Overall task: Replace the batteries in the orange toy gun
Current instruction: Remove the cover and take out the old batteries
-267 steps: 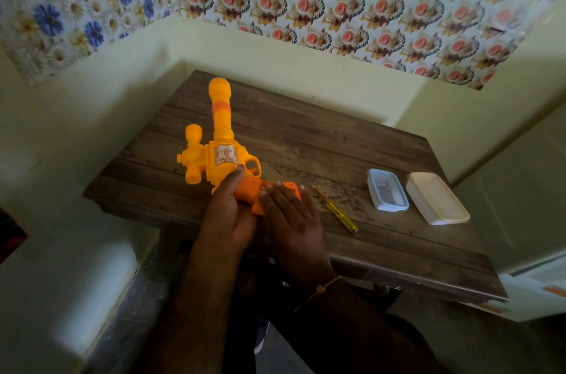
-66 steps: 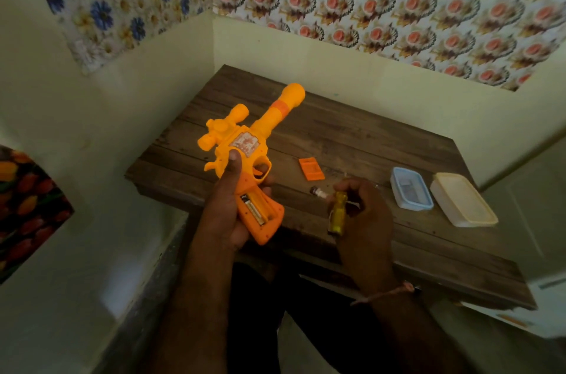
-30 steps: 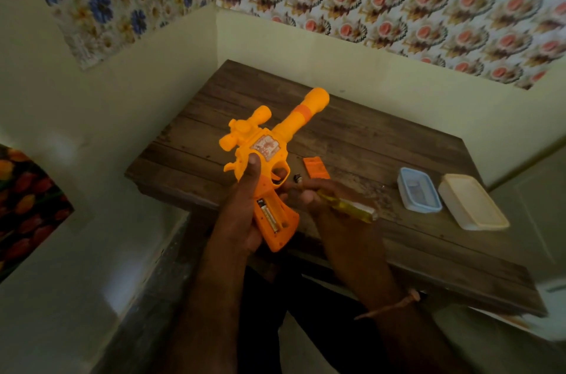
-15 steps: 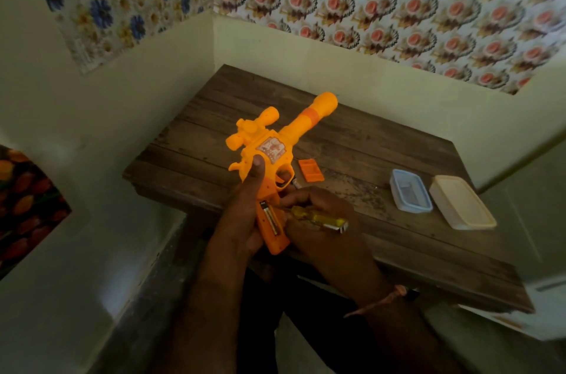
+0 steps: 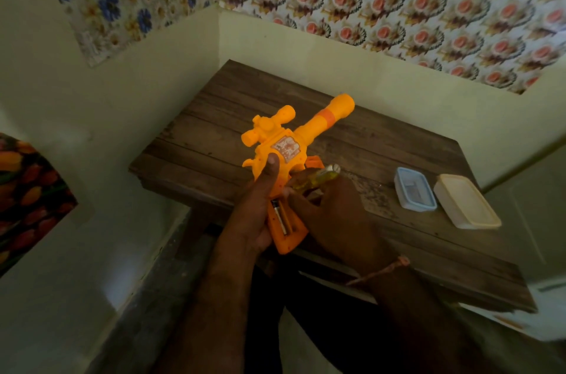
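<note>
Orange plastic toy gun (image 5: 284, 159) held above wooden counter (image 5: 398, 238), battery bay open, one battery (image 5: 280, 217) inside. Left hand (image 5: 254, 214) grips its handle; right hand (image 5: 333, 214) holds yellow-handled screwdriver (image 5: 317, 179) at the bay. Two plastic boxes (image 5: 413, 192) sit well right.

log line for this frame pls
left hand: grips toy gun | right hand: holds screwdriver at grip | compartment open, battery in
</note>
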`<state>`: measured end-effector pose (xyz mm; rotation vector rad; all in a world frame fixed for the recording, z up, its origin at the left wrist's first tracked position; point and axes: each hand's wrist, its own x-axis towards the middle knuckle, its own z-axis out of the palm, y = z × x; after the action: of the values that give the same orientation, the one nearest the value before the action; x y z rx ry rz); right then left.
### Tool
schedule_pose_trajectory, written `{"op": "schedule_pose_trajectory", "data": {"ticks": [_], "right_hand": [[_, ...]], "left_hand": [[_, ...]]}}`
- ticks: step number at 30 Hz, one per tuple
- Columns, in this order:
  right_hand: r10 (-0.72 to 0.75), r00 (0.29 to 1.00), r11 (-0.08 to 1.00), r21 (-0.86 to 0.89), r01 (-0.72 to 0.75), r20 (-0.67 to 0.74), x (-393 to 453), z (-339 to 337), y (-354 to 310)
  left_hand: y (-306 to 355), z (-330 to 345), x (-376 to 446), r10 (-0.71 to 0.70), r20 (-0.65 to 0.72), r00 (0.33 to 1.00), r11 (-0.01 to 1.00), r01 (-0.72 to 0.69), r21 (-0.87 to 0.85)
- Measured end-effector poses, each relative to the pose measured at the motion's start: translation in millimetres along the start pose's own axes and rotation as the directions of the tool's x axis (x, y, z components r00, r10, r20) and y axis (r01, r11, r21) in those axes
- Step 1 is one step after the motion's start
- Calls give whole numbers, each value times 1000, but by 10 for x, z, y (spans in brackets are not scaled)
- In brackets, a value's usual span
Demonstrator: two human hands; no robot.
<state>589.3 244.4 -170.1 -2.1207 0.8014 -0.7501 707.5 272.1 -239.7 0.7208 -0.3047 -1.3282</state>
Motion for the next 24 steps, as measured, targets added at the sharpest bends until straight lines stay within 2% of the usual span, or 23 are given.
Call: {"op": "schedule_pose_trajectory", "data": {"ticks": [5, 10, 14, 18, 24], "right_hand": [[-40, 992, 999, 40, 36, 115, 97, -37, 46], [-52, 985, 993, 109, 34, 164, 141, -57, 98], [-55, 988, 991, 127, 37, 144, 142, -71, 105], [-75, 987, 988, 143, 55, 141, 154, -82, 92], [-29, 992, 993, 119, 14, 125, 157, -74, 122]], "left_hand": [[11, -4, -9, -16, 40, 999, 1000, 17, -3], [-36, -33, 18, 17, 87, 996, 1000, -16, -13], [-41, -34, 37, -10, 63, 998, 998, 6, 63], [-47, 5, 3, -44, 76, 996, 998, 41, 37], [-65, 22, 19, -55, 84, 995, 998, 52, 30]]}}
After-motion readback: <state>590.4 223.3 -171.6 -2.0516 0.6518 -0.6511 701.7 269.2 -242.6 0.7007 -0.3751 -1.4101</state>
